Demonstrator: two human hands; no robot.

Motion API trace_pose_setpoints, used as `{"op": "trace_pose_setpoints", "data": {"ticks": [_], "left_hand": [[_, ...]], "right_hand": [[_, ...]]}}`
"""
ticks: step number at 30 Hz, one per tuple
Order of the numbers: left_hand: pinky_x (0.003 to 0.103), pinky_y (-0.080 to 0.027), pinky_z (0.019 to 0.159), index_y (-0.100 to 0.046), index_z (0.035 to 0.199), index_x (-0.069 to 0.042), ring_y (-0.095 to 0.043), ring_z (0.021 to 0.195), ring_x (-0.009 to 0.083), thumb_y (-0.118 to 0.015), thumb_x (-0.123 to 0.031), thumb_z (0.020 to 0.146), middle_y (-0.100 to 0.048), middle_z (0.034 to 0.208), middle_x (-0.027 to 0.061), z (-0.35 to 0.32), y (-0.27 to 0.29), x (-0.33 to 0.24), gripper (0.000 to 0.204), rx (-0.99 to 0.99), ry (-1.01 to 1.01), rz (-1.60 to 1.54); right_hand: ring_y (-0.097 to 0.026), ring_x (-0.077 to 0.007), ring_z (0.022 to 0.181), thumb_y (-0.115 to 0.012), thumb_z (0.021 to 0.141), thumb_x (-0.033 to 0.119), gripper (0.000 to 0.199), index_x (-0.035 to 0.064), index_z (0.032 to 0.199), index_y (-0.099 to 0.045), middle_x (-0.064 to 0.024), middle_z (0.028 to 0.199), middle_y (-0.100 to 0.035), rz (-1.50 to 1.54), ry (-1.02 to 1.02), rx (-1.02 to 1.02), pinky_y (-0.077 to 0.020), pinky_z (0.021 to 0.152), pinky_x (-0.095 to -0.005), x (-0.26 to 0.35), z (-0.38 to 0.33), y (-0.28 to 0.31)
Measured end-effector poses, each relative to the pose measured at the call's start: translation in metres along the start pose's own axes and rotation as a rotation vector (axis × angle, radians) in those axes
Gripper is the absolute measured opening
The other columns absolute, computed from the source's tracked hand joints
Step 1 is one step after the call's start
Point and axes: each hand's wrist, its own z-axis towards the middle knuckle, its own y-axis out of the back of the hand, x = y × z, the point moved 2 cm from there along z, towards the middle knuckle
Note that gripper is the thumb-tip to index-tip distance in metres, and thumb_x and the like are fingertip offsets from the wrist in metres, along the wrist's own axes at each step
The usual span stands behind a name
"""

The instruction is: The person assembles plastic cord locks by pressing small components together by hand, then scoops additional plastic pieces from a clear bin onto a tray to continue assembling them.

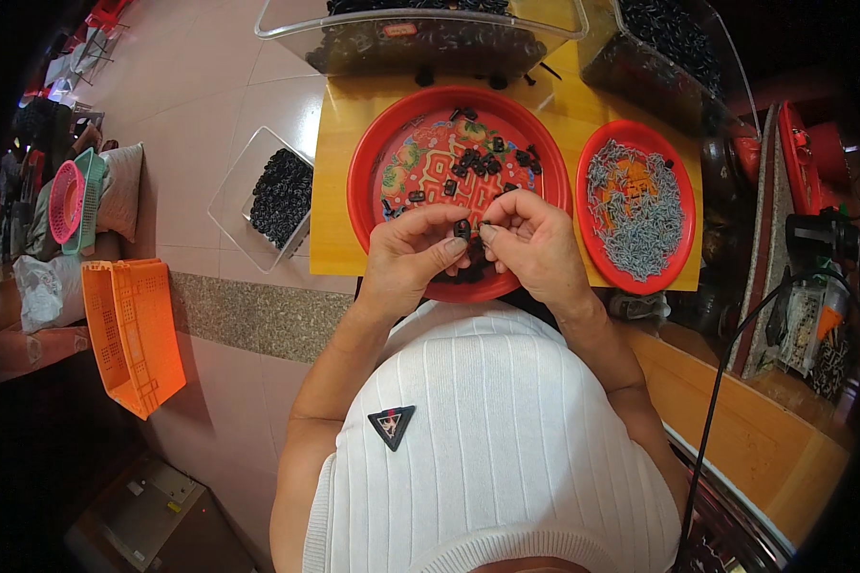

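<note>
Presently, a small black part [462, 228] is being pinched by both hands, left hand [413, 250] and right hand [537, 246], at frame centre, best kept over the red tray [368, 162].

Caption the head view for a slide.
Both hands pinch small black parts above a red tray.

Large tray [373, 143] left of small tray [683, 181], both on table [334, 191]

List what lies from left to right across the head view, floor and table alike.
Pink basket → orange crate → clear tub of black parts → left hand → right hand, both over the large red plate → small red plate of grey pieces.
</note>
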Motion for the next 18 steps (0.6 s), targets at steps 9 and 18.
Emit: {"op": "trace_pose_setpoints", "data": {"ticks": [9, 18], "left_hand": [[0.021, -0.046, 0.056, -0.055, 0.102, 0.001, -0.057, 0.065, 0.0111, -0.059, 0.0, 0.077, -0.058, 0.08, 0.0056, 0.0005, -0.0044, -0.002, 0.026, 0.011, -0.021, 0.078], [0.019, -0.045, 0.059, -0.054, 0.104, 0.002, -0.054, 0.067, 0.0072, -0.056, -0.002, 0.08, -0.058, 0.078, 0.0032, 0.0003, -0.0049, -0.0026, 0.025, 0.022, -0.045, 0.14]], "right_hand": [[-0.05, -0.0028, 0.054, -0.056, 0.077, 0.0, 0.006, 0.0007, 0.083, -0.053, -0.0003, 0.068, -0.053, 0.006, 0.01, -0.008, -0.0404, 0.045, -0.0149, 0.0036, 0.0, -0.003], [-0.055, -0.0077, 0.059, -0.057, 0.078, 0.001, 0.008, -0.0016, 0.085, -0.054, -0.0032, 0.071, -0.057, 0.102, -0.042, 0.068, -0.046, 0.051, -0.0185, 0.0019, 0.0018, 0.0003]]}}
